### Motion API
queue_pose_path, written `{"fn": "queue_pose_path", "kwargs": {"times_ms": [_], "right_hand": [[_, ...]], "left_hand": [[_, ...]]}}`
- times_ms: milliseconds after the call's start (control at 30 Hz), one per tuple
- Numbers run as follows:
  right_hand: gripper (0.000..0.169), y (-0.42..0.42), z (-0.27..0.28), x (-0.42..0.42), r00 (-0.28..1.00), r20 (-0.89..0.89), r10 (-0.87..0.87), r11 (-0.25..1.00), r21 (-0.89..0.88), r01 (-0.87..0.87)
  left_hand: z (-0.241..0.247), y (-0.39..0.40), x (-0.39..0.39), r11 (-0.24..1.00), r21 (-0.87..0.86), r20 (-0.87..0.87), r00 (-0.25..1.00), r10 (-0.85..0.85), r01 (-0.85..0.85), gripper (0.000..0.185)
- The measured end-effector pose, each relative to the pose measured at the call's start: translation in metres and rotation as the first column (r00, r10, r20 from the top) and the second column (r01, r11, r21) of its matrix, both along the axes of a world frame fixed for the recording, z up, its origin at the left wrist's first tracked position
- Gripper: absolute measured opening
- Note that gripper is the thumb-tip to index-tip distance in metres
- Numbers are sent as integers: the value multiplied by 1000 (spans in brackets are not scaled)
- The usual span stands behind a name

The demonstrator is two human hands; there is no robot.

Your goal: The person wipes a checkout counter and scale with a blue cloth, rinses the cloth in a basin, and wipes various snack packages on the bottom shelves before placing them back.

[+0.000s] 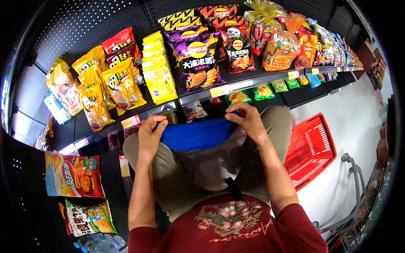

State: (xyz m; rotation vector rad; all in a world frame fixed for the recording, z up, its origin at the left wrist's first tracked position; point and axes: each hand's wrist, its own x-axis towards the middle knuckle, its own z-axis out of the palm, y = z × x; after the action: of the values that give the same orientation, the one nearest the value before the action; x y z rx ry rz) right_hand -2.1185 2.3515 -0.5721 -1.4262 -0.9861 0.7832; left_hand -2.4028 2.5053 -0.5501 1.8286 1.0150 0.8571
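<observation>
A blue cloth (196, 134) is stretched between my two hands, above my knees and in front of the shelf. My left hand (152, 131) pinches its left corner between thumb and fingers. At the opposite corner, my right hand (244, 118) grips the cloth the same way. Just beyond the cloth is the shelf edge with its price tags (221, 90). Yellow snack packs (159, 71) and a purple bag of Lay's chips (197, 60) stand on that shelf. Part of the lower shelf is hidden behind the cloth and my hands.
A red shopping basket (311, 148) sits on the floor to my right, near a grey metal cart frame (357, 186). Snack bags (77, 175) and plastic water bottles (101, 243) are on my left. Green snack packs (264, 92) lie on the lower shelf.
</observation>
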Motion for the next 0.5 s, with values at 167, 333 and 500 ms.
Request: {"fn": "queue_pose_path", "kwargs": {"times_ms": [167,333,500], "right_hand": [[21,18,17,20,935,354,-26,991,129,-21],[25,24,41,27,930,357,84,996,-31,-78],[26,23,45,20,761,583,284,956,-109,-274]], "left_hand": [[33,7,-4,990,-80,-35,992,-122,119,20],[49,11,-10,979,-89,15,983,-180,181,23],[50,9,-19,965,26,-9,966,-260,260,37]]}}
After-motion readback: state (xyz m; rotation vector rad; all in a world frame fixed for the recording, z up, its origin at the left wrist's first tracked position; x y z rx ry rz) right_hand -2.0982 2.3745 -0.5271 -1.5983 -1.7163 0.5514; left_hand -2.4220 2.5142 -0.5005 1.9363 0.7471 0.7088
